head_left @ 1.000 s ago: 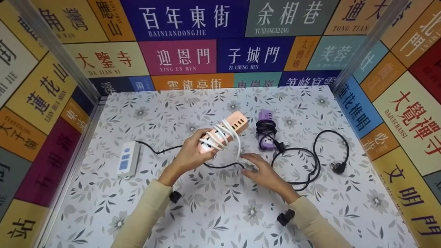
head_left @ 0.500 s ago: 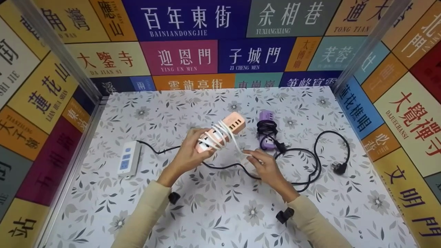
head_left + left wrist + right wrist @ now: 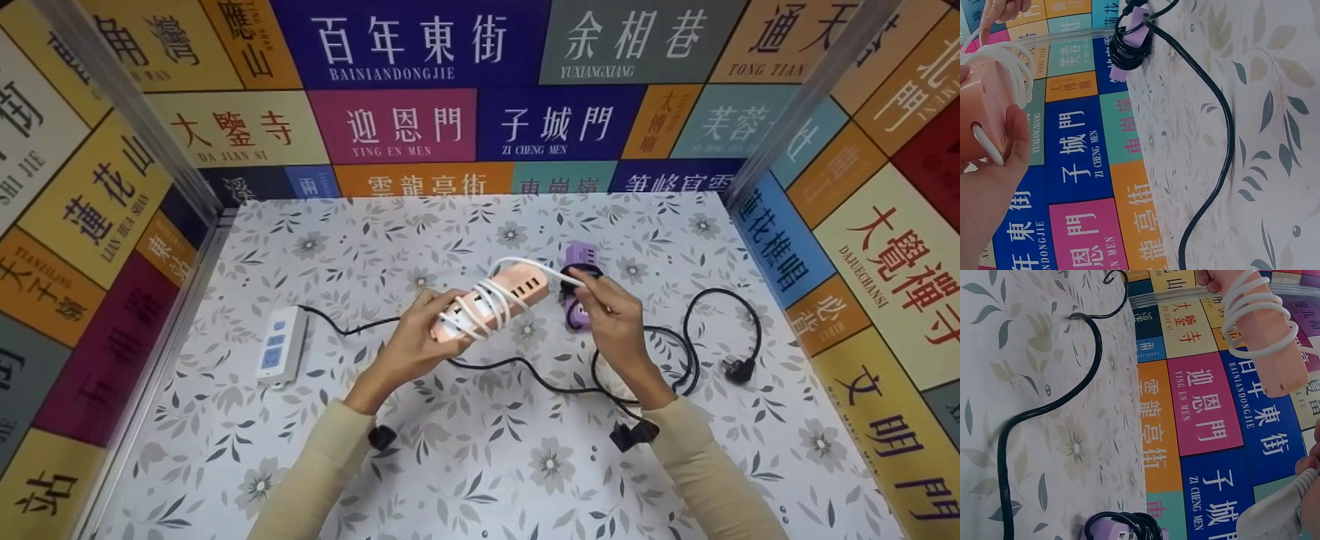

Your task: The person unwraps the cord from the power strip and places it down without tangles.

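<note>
My left hand [image 3: 411,334] grips one end of a peach-coloured power strip [image 3: 535,280], raised and tilted over the table. Several turns of its white cord [image 3: 538,265] run round the strip's middle. To the right, my right hand [image 3: 619,319] pinches the free length of that cord, drawn across from the strip's far end. In the right wrist view a white plug [image 3: 1269,514] shows at the right hand, partly out of frame. The left wrist view shows the cord leaving the strip's end [image 3: 985,143] beside the left thumb.
Behind the right hand lies a purple power strip [image 3: 581,253] wound with black cord, partly hidden. A white power strip [image 3: 279,352] sits at left. Its black cord [image 3: 517,361] crosses the table under both hands toward a black plug [image 3: 739,366] at right. Printed panels [image 3: 397,124] wall the table.
My right hand has taken hold of the white cord and lifted it up and to the right, past the strip's far end. The left hand tilts the peach-coloured strip flatter.
</note>
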Action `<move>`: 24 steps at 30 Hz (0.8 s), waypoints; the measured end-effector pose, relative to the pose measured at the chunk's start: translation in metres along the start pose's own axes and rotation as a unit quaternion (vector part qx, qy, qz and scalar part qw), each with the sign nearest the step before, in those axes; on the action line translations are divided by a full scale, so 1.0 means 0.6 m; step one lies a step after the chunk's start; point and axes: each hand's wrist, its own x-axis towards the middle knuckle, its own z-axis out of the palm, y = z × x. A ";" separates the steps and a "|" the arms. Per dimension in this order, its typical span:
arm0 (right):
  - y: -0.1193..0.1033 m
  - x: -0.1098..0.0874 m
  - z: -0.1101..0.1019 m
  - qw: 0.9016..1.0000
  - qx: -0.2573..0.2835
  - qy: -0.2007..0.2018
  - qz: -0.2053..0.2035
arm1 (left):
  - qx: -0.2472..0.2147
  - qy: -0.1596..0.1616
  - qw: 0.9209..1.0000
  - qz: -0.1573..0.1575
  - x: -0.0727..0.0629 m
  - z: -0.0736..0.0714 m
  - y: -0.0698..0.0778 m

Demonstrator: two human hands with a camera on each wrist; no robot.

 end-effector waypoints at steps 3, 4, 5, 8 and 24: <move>0.003 0.010 -0.001 0.998 -0.010 0.008 0.055 | -0.024 0.008 1.000 0.003 -0.002 -0.001 0.004; 0.006 0.011 -0.001 0.997 -0.017 0.010 0.074 | -0.034 0.010 0.999 0.002 -0.003 -0.001 0.005; 0.010 0.013 -0.001 0.996 -0.023 0.011 0.088 | -0.043 0.013 0.999 0.002 -0.003 -0.002 0.006; 0.022 0.012 0.000 0.991 -0.042 0.005 0.124 | -0.066 0.015 0.998 -0.006 -0.004 -0.003 0.007; 0.077 -0.051 -0.025 0.933 -0.127 -0.213 0.260 | -0.078 0.077 0.994 -0.013 0.000 -0.026 0.002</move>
